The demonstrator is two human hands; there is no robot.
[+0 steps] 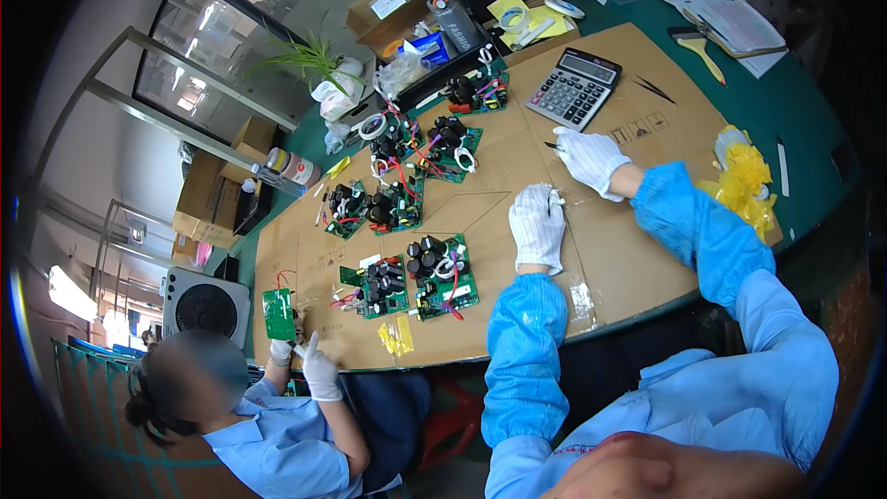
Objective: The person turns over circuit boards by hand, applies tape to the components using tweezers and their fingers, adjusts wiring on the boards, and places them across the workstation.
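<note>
My left hand [537,226], in a white striped glove, lies on the cardboard sheet [480,212] with its fingers stretched out and nothing visible in it. Just above and to the right, my right hand [591,163] is gloved too and closed around a thin tool, whose dark tip [551,145] pokes out beside the fingers; its kind is hidden. A grey calculator [575,88] lies close beyond the right hand. Left of my hands sit two circuit boards [443,275] [381,286] carrying black capacitors and coils. Several more such boards [395,203] stand farther back.
At the lower left a co-worker in blue holds a green circuit board [278,315]. Black tweezers [654,90], a brush [699,54] and yellow tape pieces [747,180] lie to the right. Boxes [393,2], a bottle [453,23] and a plant [314,60] line the back.
</note>
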